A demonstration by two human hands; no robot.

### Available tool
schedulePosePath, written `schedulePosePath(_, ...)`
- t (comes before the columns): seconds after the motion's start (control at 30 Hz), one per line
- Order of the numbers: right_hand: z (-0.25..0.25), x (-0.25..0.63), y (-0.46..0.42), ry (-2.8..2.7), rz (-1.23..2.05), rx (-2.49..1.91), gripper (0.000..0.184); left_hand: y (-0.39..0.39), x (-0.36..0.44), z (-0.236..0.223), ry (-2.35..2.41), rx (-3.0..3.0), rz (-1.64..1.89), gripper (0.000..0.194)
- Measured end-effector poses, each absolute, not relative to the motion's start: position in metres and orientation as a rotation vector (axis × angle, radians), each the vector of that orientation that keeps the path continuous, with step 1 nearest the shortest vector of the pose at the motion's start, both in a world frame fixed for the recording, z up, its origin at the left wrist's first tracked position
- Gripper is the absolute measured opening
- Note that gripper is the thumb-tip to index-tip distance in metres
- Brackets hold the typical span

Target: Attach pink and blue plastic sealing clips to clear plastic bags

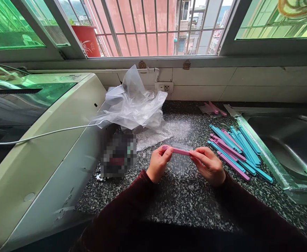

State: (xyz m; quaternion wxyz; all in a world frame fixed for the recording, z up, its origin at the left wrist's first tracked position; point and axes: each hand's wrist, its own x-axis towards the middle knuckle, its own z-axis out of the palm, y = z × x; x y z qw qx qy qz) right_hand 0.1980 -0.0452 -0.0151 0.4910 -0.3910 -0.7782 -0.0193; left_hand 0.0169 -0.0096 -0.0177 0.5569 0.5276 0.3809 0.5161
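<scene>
Near frame centre, pink clip [181,151] pinched at opposite ends by left hand [158,162] and right hand [208,165], likely to keep it level across clear plastic [179,163]; loose clips [229,148] right, within reach.

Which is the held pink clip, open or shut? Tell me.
Shut, it seems: the pink clip shows as one straight bar without a visible gap, clear plastic above and below.

I could reach along the worktop [192,124] between the crumpled plastic bags [143,110] and the pink and blue strips [232,151]; the pale appliance [64,164] walls off my left, and the sink's rim [271,161] bounds the right.
</scene>
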Motion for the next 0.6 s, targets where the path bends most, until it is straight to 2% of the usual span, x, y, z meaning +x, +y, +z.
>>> schedulePosePath(0.1,-0.016,0.199,-0.045,-1.753,0.163,-1.035,0.026,-0.005,0.011,-0.017,0.843,1.258,1.215,0.033)
schedulePosePath(0.3,-0.014,0.205,-0.042,-1.626,0.783,-1.248,0.034,0.0,-0.001,-0.01,0.782,1.446,1.128,0.03)
schedulePosePath(0.4,-0.011,0.203,-0.042,-1.593,0.809,-1.281,0.033,0.0,0.0,-0.008,0.78,1.496,1.092,0.031)
schedulePosePath(0.6,-0.009,0.201,-0.045,-1.608,0.653,-1.29,0.027,-0.001,0.005,-0.003,0.877,1.412,1.175,0.035)
